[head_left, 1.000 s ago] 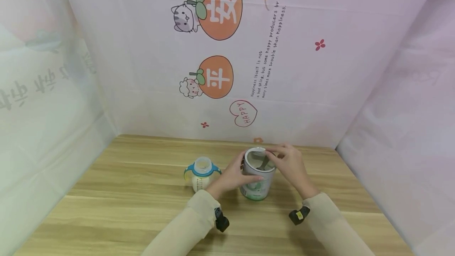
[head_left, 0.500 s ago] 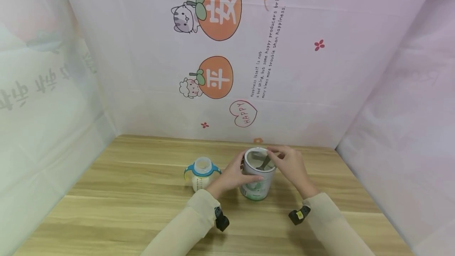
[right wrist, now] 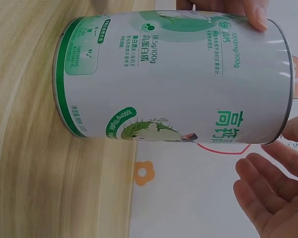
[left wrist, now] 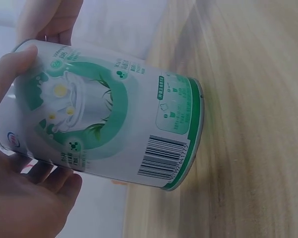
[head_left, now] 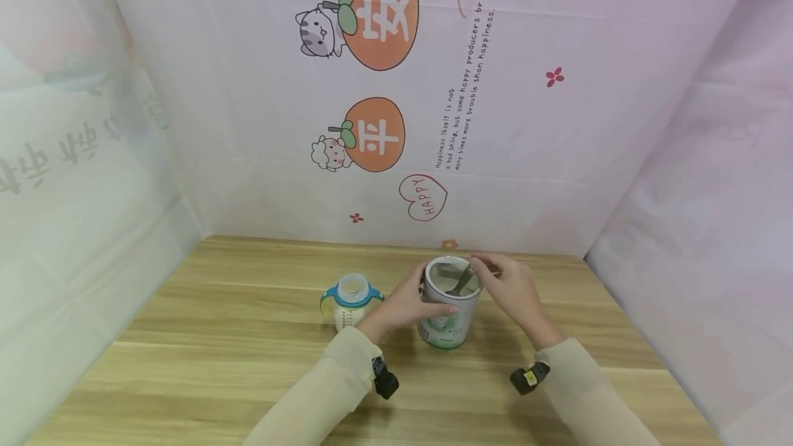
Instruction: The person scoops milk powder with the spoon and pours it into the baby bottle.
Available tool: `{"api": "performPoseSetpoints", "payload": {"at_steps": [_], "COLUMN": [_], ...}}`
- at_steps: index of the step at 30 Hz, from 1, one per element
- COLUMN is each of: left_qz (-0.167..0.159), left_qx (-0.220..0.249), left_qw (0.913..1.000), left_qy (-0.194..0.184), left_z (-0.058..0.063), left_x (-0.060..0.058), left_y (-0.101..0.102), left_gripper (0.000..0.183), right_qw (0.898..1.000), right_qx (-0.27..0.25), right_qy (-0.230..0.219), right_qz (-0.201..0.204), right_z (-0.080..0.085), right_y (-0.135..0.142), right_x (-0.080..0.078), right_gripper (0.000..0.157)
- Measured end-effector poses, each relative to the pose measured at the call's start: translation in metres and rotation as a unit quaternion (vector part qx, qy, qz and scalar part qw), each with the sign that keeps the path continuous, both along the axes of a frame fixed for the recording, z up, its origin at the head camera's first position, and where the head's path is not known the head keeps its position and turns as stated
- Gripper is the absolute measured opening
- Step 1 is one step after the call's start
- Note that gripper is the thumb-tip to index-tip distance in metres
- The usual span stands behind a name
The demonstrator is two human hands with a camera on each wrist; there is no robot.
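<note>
A white and green milk powder can (head_left: 447,322) stands uncapped on the wooden table. My left hand (head_left: 405,305) grips its upper side, with the thumb across the front; in the left wrist view this hand (left wrist: 27,198) wraps round the can (left wrist: 99,119). Inside the can a grey metal spoon (head_left: 461,282) leans towards the right rim, its handle end showing. My right hand (head_left: 511,288) is at that rim, thumb and forefinger right beside the handle end. In the right wrist view the right hand's (right wrist: 273,193) other fingers are loosely spread beside the can (right wrist: 184,89).
Left of the can stands an open baby bottle (head_left: 349,315) with blue handles and pale contents, close to my left wrist. A printed white cloth (head_left: 495,205) hangs behind the table (head_left: 204,336), and white cloth walls flank both sides.
My right hand has shifted slightly right, from pinching the spoon's handle to beside its end. More of the handle shows. The left hand still holds the can in place.
</note>
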State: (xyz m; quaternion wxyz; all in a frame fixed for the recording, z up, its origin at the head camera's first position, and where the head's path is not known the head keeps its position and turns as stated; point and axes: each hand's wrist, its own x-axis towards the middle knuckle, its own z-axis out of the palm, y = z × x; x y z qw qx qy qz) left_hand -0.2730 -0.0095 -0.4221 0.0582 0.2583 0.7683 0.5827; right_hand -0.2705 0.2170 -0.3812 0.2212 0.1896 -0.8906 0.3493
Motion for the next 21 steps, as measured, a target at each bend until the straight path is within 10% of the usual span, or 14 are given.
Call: {"api": "performPoseSetpoints", "payload": {"at_steps": [21], "left_qz": [0.038], "left_qx": [-0.022], "left_qw": [0.9987], "left_qy": [-0.025], "left_z": [0.023], "left_x": [0.010], "left_y": [-0.014], "left_gripper": [0.108], "right_qw": [1.000], "right_qx": [-0.001], "right_qy": [-0.021], "right_qz": [-0.010], "right_z": [-0.002], "right_y": [0.012], "right_x": [0.011], "right_gripper": [0.035]}}
